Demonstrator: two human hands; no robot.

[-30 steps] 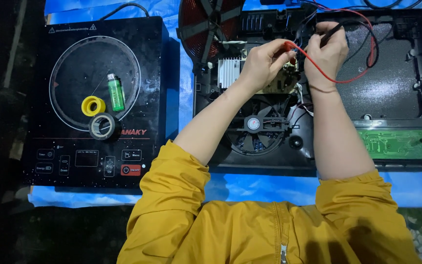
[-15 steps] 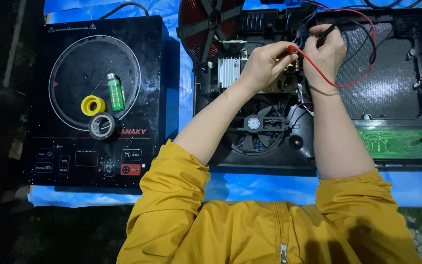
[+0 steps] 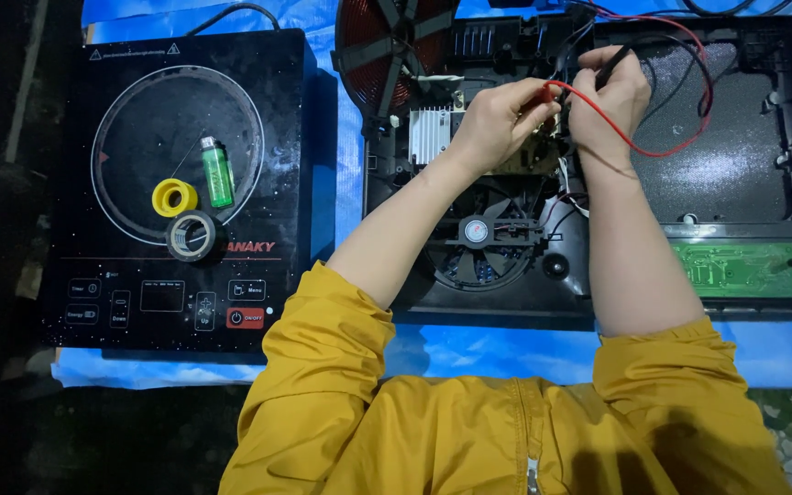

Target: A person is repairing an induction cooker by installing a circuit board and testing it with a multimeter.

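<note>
Left hand (image 3: 497,119): pinching the red probe (image 3: 552,89) over the opened cooker's circuit board (image 3: 529,160).
Right hand (image 3: 609,92): gripping the black probe (image 3: 609,66), at 3 o'clock of the left.
Lighter (image 3: 217,171): lying on the glass cooktop (image 3: 185,183), at 9 o'clock.

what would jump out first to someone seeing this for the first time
The two bare hands meeting over the opened cooker at upper right: the left hand pinches a red probe, the right hand a black probe, above the round fan. To the left, a closed black cooktop carries a green lighter, a yellow roll and a black tape roll.
</note>
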